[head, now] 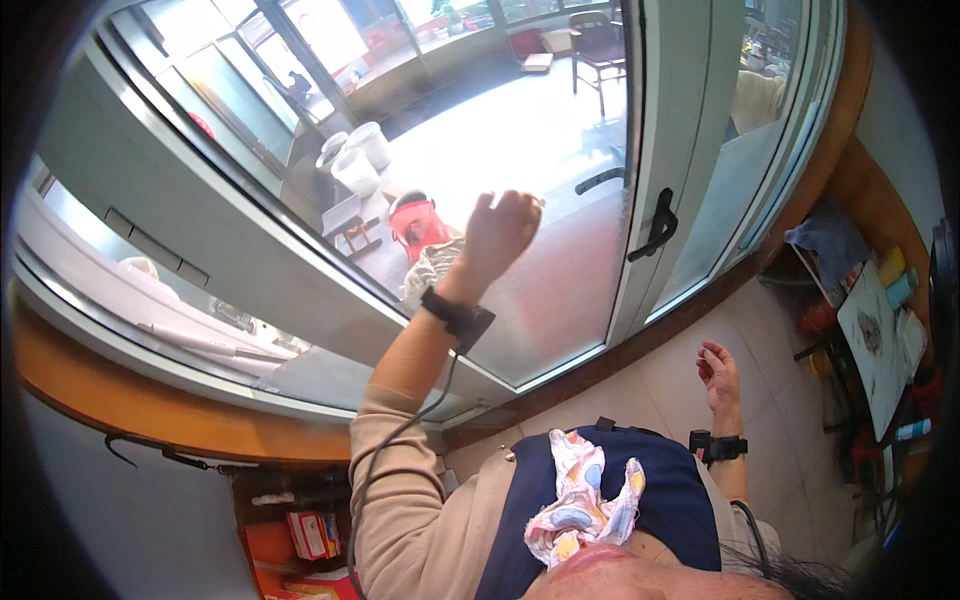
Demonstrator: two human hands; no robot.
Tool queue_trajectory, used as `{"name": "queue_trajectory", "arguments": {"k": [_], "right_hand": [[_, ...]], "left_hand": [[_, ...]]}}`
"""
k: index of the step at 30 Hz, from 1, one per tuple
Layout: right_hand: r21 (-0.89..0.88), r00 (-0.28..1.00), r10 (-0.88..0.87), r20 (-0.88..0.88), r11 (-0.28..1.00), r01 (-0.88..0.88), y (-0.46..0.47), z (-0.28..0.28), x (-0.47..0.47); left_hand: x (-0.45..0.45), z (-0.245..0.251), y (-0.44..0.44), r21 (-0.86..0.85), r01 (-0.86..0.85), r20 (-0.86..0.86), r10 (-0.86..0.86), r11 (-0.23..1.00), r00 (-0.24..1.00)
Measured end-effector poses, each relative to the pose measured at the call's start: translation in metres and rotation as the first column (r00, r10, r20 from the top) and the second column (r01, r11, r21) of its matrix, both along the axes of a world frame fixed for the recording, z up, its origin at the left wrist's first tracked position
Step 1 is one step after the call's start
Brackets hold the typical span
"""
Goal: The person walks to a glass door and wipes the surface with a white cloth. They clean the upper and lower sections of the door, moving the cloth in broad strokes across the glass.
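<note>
My left hand is raised in front of the glass pane of a white-framed door. Its back faces me and its fingers are curled, so whatever may be inside them is hidden. Whether it touches the glass is unclear. A black strap with a box and cable circles that wrist. Over the tiled floor, my right hand hangs at my side, palm partly up, fingers loosely bent with nothing visible in them. It wears a similar black wrist strap. A black door handle lies to the right of my left hand.
Beyond the glass stand white buckets, a chair and a red translucent item. A cluttered small table stands at right. Low at left, red boxes sit on a shelf. A wooden ledge borders the window.
</note>
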State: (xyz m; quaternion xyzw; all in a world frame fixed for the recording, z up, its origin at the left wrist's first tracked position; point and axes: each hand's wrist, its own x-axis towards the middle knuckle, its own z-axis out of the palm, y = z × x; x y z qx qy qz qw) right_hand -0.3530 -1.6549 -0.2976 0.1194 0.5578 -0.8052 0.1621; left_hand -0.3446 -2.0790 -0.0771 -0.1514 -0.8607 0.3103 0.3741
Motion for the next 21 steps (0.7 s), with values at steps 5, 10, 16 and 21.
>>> {"name": "queue_trajectory", "arguments": {"k": [5, 10, 16, 21], "right_hand": [[-0.030, 0.998, 0.058, 0.021, 0.998, -0.057, -0.011, -0.002, -0.007], [-0.027, 0.982, 0.187, -0.028, 0.982, -0.188, -0.042, 0.006, -0.019], [-0.038, 0.963, 0.266, -0.039, 0.963, -0.268, -0.062, 0.011, -0.021], [0.012, 0.963, 0.267, -0.043, 0.964, -0.267, -0.059, 0.010, -0.018]], "left_hand": [[0.049, 0.111, -0.081, 0.049, -0.124, -0.416, 0.133, 0.991, 0.900], [0.090, 0.189, -0.116, 0.050, -0.213, -0.730, 0.181, 0.976, 0.659], [0.071, 0.037, -0.091, 0.814, 0.444, -0.379, -0.236, 0.375, 0.895], [0.130, 0.003, -0.072, 0.029, -0.282, 0.039, 0.281, 0.959, 0.959]]}}
